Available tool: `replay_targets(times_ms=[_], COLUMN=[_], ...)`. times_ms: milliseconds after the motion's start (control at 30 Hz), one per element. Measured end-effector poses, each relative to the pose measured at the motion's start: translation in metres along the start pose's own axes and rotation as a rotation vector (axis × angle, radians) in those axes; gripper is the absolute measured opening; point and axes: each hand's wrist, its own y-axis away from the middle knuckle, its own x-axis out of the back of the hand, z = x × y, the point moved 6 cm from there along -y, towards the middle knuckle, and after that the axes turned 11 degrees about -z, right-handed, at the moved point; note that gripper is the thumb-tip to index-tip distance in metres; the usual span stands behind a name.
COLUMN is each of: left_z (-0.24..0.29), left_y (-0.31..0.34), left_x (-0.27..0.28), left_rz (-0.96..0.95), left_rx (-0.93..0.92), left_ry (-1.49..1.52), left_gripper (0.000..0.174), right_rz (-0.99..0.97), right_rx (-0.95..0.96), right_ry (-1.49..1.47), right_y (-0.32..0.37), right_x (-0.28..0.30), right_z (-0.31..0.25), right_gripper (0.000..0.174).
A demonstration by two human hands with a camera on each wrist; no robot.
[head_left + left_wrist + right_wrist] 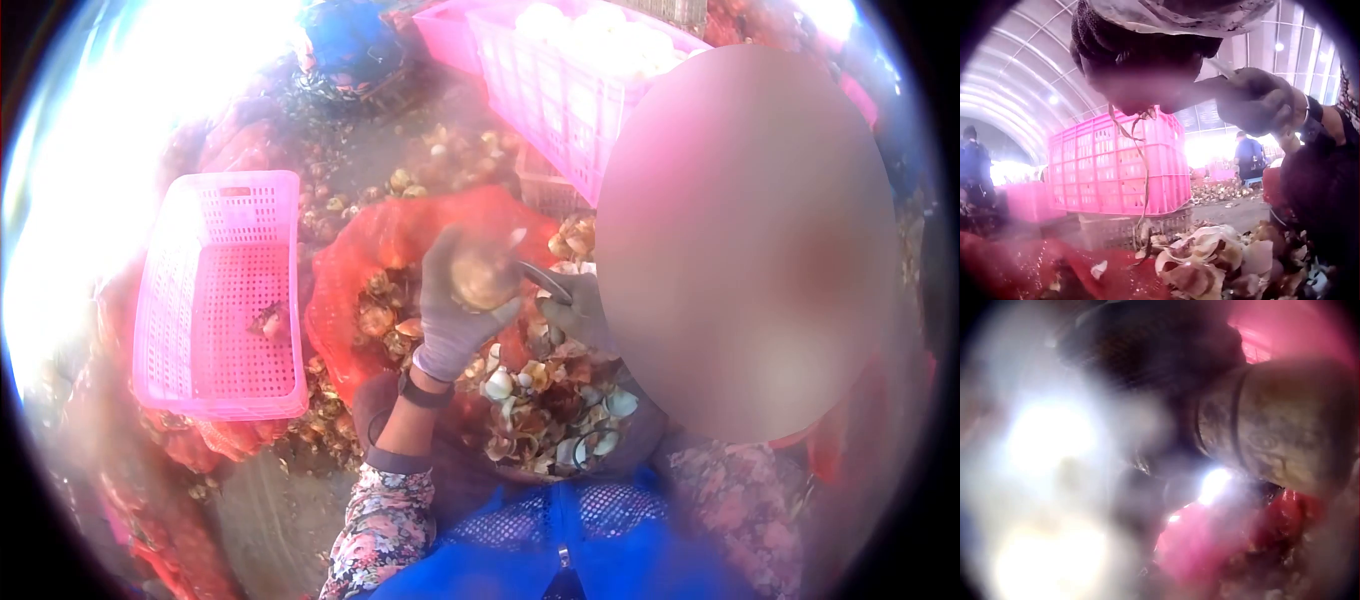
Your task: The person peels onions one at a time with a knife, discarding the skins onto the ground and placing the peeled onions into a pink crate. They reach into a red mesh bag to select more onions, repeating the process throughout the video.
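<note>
My left hand point(445, 315), in a pale glove, grips a round brownish onion point(486, 280) above the peelings. A thin strip of peel point(1141, 164) dangles below this hand in the left wrist view. Close on the right, my gloved right hand point(577, 315) holds a knife point(545, 280), its dark blade pointing at the onion. The knife's wooden handle point(1291, 425) fills much of the blurred right wrist view. Under both hands lies a heap of onion skins point(540, 410) with some white pieces among them.
A red mesh sack point(335, 300) with unpeeled onions point(377, 320) spreads ahead. On the left stands a pink crate point(215, 395); a taller pink crate point(545, 110) at the back holds white onions point(600, 40). Another person point(1249, 156) sits farther off. A blurred oval covers the head view's right side.
</note>
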Motion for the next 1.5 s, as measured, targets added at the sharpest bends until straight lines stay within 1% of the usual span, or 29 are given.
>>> replay_targets(times_ms=[67,100,167,233,267,300,333,400,433,533,633,733,767,833,900,933,967,1000,1033,1100,1133,1167,1200,1267,1333,1400,1433,1467,1500], left_z=[0.005,0.004,0.005,-0.003,-0.005,0.002,0.004,0.004,0.005,0.013,0.032,-0.011,0.0,-0.002,-0.007,-0.009,0.001,0.007,-0.001,-0.001,-0.001,0.005,-0.001,-0.018,-0.011,-0.009,-0.007,-0.006,-0.004], left_y=[0.0,0.0,0.001,0.003,0.006,0.007,0.007,0.008,0.008,0.007,0.005,0.022,0.019,0.019,0.02,0.021,0.016,0.013,0.018,0.019,0.019,0.014,0.015,0.026,0.025,0.025,0.026,0.026,0.026], left_x=[-0.003,-0.003,-0.004,-0.007,-0.01,-0.015,-0.018,-0.026,-0.029,-0.027,-0.025,-0.035,-0.044,-0.043,-0.041,-0.04,-0.039,-0.038,-0.04,-0.036,-0.032,-0.034,-0.031,-0.028,-0.032,-0.041,-0.044,-0.047,-0.051], left_rz=[-0.002,-0.009,-0.02,-0.04,-0.05,-0.018,-0.052,-0.121,-0.14,-0.113,0.01,-0.102,-0.113,-0.146,-0.197,-0.223,-0.237,-0.253,-0.204,-0.182,-0.171,-0.285,-0.266,-0.22,-0.308,-0.308,-0.312,-0.307,-0.34], left_rx=[-0.07,-0.049,-0.002,0.162,0.245,0.306,0.349,0.432,0.414,0.394,0.302,0.449,0.464,0.389,0.407,0.414,0.398,0.378,0.466,0.448,0.44,0.417,0.44,0.478,0.454,0.403,0.404,0.456,0.462], left_ry=[-0.077,-0.058,-0.022,0.237,0.365,0.489,0.619,0.875,0.907,0.772,0.527,0.899,0.974,0.865,0.831,0.814,0.879,0.944,1.024,0.955,0.921,0.956,0.94,0.912,0.946,1.112,1.182,1.175,1.223], left_gripper=[0.103,0.101,0.099,0.094,0.092,0.081,0.079,0.077,0.074,0.073,0.07,0.069,0.068,0.069,0.071,0.072,0.074,0.076,0.081,0.085,0.086,0.09,0.091,0.092,0.094,0.08,0.082,0.079,0.078], right_rz=[0.018,0.034,0.009,-0.066,-0.022,0.024,0.068,0.092,0.105,0.148,0.115,0.344,0.404,0.524,0.453,0.431,0.408,0.399,0.385,0.183,0.044,-0.086,-0.2,-0.515,-0.242,-0.225,-0.218,-0.194,-0.125], right_rx=[0.019,0.079,0.081,-0.031,0.016,0.059,0.103,0.087,0.078,0.049,-0.056,0.191,0.245,0.356,0.267,0.292,0.316,0.41,0.503,0.468,0.406,0.328,0.238,-0.037,0.018,0.081,0.113,0.172,0.176], right_ry=[0.044,0.031,-0.02,-0.092,0.055,0.204,0.354,0.447,0.494,0.63,0.7,0.668,0.724,0.841,0.785,0.732,0.679,0.603,0.526,0.185,0.083,-0.018,-0.108,-0.742,-0.71,-0.779,-0.813,-0.9,-0.894], right_y=[0.004,0.009,0.008,-0.001,-0.007,-0.014,-0.02,-0.025,-0.027,-0.032,-0.03,-0.029,-0.03,-0.04,-0.039,-0.04,-0.04,-0.041,-0.039,-0.041,-0.039,-0.034,-0.027,-0.011,0.002,0.002,0.003,0.017,0.016], right_x=[0.002,0.003,0.0,-0.007,-0.008,-0.011,-0.013,-0.014,-0.013,-0.009,-0.002,0.001,0.002,0.005,0.005,0.002,0.0,-0.004,-0.008,-0.012,-0.01,-0.007,-0.003,-0.005,0.005,0.011,0.013,0.021,0.024], right_z=[0.0,-0.009,-0.01,0.004,0.012,0.023,0.03,0.039,0.041,0.045,0.028,0.026,0.033,0.046,0.045,0.042,0.039,0.034,0.031,0.037,0.042,0.039,0.036,0.034,0.009,0.001,-0.003,-0.023,-0.009], right_gripper=[0.058,0.057,0.057,0.06,0.06,0.062,0.063,0.062,0.062,0.062,0.061,0.059,0.059,0.059,0.059,0.058,0.057,0.055,0.053,0.05,0.051,0.051,0.051,0.054,0.058,0.066,0.07,0.072,0.07])
